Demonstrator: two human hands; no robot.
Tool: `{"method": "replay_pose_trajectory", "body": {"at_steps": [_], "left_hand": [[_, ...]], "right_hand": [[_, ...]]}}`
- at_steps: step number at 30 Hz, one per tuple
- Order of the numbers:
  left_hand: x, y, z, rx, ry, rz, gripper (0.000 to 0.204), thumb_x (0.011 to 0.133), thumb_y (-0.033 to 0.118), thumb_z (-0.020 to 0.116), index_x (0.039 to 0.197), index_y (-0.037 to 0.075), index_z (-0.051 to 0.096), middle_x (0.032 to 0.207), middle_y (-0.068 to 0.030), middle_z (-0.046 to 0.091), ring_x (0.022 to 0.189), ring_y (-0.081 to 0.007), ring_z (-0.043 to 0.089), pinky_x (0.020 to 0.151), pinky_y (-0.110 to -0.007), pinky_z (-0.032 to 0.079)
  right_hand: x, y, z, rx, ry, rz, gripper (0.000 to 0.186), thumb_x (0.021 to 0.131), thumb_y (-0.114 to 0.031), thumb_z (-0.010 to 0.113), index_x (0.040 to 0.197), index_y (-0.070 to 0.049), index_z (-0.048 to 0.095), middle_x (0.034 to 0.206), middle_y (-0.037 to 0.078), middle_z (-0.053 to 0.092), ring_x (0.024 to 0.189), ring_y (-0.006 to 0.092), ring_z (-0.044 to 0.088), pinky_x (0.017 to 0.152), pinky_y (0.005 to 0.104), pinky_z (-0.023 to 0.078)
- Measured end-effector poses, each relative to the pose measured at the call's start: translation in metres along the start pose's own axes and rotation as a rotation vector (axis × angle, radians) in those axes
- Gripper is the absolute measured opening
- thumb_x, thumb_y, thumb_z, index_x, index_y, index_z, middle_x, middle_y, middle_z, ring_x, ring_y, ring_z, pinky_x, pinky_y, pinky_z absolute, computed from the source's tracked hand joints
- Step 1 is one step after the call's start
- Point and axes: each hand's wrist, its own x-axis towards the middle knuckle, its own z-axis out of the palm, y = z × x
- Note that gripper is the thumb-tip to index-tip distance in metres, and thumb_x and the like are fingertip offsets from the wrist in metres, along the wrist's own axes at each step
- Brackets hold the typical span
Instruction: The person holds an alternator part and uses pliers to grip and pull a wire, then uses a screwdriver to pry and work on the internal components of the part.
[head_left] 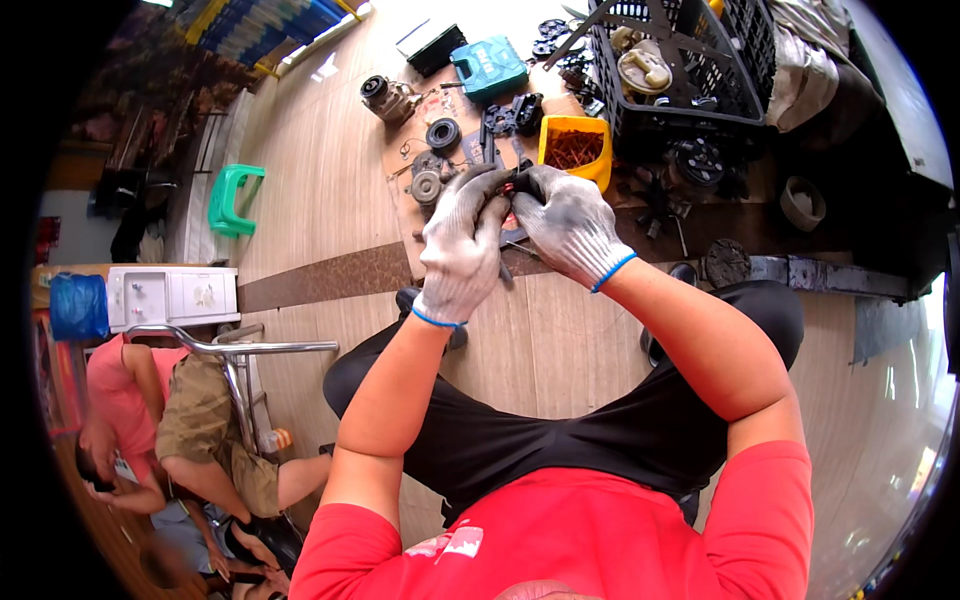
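Left hand (pixel 458 238) and right hand (pixel 572 216): each grip closed on a small red part (pixel 508 187). Bulky gloves (pixel 445 280) could fumble it; dropped, might vanish into the yellow bin (pixel 602 172).

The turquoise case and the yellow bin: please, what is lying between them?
In the head view, dark parts lie between the turquoise case and the yellow bin.
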Motion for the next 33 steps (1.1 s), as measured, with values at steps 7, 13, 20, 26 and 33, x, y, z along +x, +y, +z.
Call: {"method": "replay_pose_trajectory", "body": {"at_steps": [7,13,20,26,33], "left_hand": [[-0.002,0.004,0.001,-0.784,-0.052,-0.544,0.059,0.104,0.018,0.055,0.152,-0.004,0.03,0.131,-0.0134,0.058,0.112,-0.0158,0.061,0.092,-0.029,0.054],[0.009,0.015,-0.017,-0.739,-0.272,-0.852,0.044,0.105,0.032,0.053,0.134,-0.001,0.052,0.112,-0.0122,0.066,0.099,-0.0134,0.065,0.082,-0.028,0.055],[0.0,0.008,-0.015,-0.282,-0.281,-0.499,0.039,0.105,0.026,0.051,0.131,-0.002,0.057,0.099,-0.0123,0.07,0.089,-0.0177,0.069,0.079,-0.029,0.055],[-0.003,0.02,-0.011,-0.053,-0.312,-0.356,0.036,0.101,0.016,0.052,0.133,-0.001,0.055,0.097,-0.0176,0.07,0.092,-0.022,0.07,0.082,-0.033,0.054],[-0.009,0.009,0.002,-0.019,-0.234,-0.376,0.026,0.101,0.014,0.053,0.121,-0.001,0.06,0.091,-0.0204,0.068,0.08,-0.0306,0.068,0.072,-0.038,0.052]], "right_hand": [[0.01,0.007,-0.003,0.093,-0.093,0.156,0.031,0.088,-0.034,0.062,0.097,-0.007,0.073,0.093,0.022,0.07,0.09,0.0412,0.067,0.077,0.048,0.053],[0.014,0.015,-0.008,0.039,-0.169,0.195,0.035,0.088,-0.039,0.062,0.095,-0.006,0.073,0.093,0.021,0.071,0.09,0.0408,0.068,0.077,0.0471,0.053],[0.009,0.01,-0.006,-0.01,-0.197,0.082,0.032,0.089,-0.036,0.06,0.094,-0.007,0.072,0.096,0.02,0.07,0.092,0.0391,0.067,0.077,0.0467,0.054],[0.011,0.022,0.001,0.151,-0.213,0.104,0.025,0.091,-0.029,0.059,0.091,-0.008,0.073,0.096,0.018,0.07,0.09,0.0371,0.068,0.077,0.0459,0.054],[0.009,0.025,0.006,0.244,-0.184,0.103,0.025,0.089,-0.03,0.061,0.091,-0.009,0.074,0.092,0.017,0.07,0.087,0.0362,0.068,0.075,0.0437,0.054]]}}
